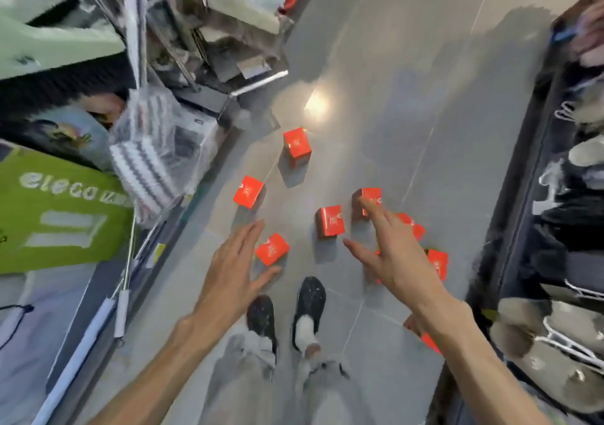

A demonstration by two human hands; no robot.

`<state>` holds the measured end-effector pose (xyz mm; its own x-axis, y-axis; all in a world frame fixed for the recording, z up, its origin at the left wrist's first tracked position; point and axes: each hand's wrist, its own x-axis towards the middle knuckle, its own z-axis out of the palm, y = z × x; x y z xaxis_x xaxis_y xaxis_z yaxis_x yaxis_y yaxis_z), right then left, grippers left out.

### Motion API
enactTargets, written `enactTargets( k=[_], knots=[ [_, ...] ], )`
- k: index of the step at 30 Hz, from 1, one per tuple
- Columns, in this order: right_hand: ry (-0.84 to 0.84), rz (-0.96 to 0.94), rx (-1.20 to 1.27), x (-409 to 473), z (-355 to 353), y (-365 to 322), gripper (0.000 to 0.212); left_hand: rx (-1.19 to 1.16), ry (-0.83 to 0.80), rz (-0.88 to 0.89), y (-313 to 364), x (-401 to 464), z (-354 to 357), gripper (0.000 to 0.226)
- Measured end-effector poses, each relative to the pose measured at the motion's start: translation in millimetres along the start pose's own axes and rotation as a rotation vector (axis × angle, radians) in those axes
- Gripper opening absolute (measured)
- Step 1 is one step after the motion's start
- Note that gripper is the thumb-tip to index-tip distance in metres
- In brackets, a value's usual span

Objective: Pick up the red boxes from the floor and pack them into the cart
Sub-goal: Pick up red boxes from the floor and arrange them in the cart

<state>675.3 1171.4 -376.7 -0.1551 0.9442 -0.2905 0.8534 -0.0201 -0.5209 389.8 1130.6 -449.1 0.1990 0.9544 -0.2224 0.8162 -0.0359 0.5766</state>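
From the head camera, red boxes lie scattered on the grey tiled floor (376,81) between store shelves; no cart can be made out. The left hand (233,274) reaches down with its grip spread wide and empty, fingers just beside one red box (272,249). The right hand (398,254) is likewise splayed and holds nothing, its forefinger stretched toward another red box (369,200). More boxes sit near (330,221), (249,192), (296,146). Dark shoes (309,300) stand below.
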Motion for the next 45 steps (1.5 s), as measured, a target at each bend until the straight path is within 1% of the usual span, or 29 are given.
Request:
enactTargets(
  k=[3, 7, 11, 13, 15, 16, 20, 22, 25, 29, 32, 34, 35, 38, 41, 45],
  knots=[
    [-0.026, 0.036, 0.079, 44, 52, 41, 0.065, 0.03, -0.051, -0.062, -48, 39, 70, 0.084],
    [-0.044, 0.087, 0.213, 86, 144, 103, 0.067, 0.062, -0.121, -0.122, -129, 81, 182, 0.098],
    [-0.073, 0.105, 0.175, 117, 228, 157, 0.071, 0.088, -0.182, -0.247, -200, 102, 287, 0.11],
    [-0.078, 0.118, 0.151, 127, 260, 176, 0.073, 0.092, -0.237, -0.298, -228, 107, 327, 0.114],
    [-0.089, 0.126, 0.143, 132, 284, 189, 0.075, 0.101, -0.273, -0.296, -247, 109, 354, 0.112],
    [-0.093, 0.126, 0.146, 133, 294, 194, 0.075, 0.093, -0.26, -0.296, -252, 110, 362, 0.107],
    [-0.102, 0.15, 0.166, 137, 312, 208, 0.074, 0.056, -0.177, -0.28, -249, 107, 362, 0.094],
    [-0.065, 0.212, 0.208, 139, 316, 209, 0.074, 0.025, -0.161, -0.268, -239, 105, 348, 0.092],
    [0.011, 0.343, 0.286, 153, 323, 213, 0.077, -0.032, -0.157, -0.253, -224, 107, 315, 0.093],
    [0.086, 0.467, 0.228, 178, 349, 240, 0.084, -0.102, -0.194, -0.321, -220, 104, 293, 0.099],
    [0.077, 0.562, 0.244, 196, 380, 265, 0.094, -0.126, -0.183, -0.337, -223, 106, 292, 0.099],
    [0.048, 0.596, 0.273, 203, 397, 275, 0.101, -0.134, -0.176, -0.356, -228, 107, 295, 0.099],
    [0.062, 0.603, 0.284, 205, 407, 279, 0.103, -0.145, -0.175, -0.369, -233, 107, 300, 0.099],
    [0.135, 0.596, 0.256, 208, 425, 283, 0.097, -0.17, -0.165, -0.375, -243, 108, 310, 0.098],
    [0.146, 0.578, 0.285, 205, 409, 270, 0.089, -0.169, -0.146, -0.371, -237, 110, 299, 0.095],
    [0.11, 0.498, 0.334, 196, 335, 224, 0.078, -0.14, -0.125, -0.34, -209, 120, 247, 0.094]
  ],
)
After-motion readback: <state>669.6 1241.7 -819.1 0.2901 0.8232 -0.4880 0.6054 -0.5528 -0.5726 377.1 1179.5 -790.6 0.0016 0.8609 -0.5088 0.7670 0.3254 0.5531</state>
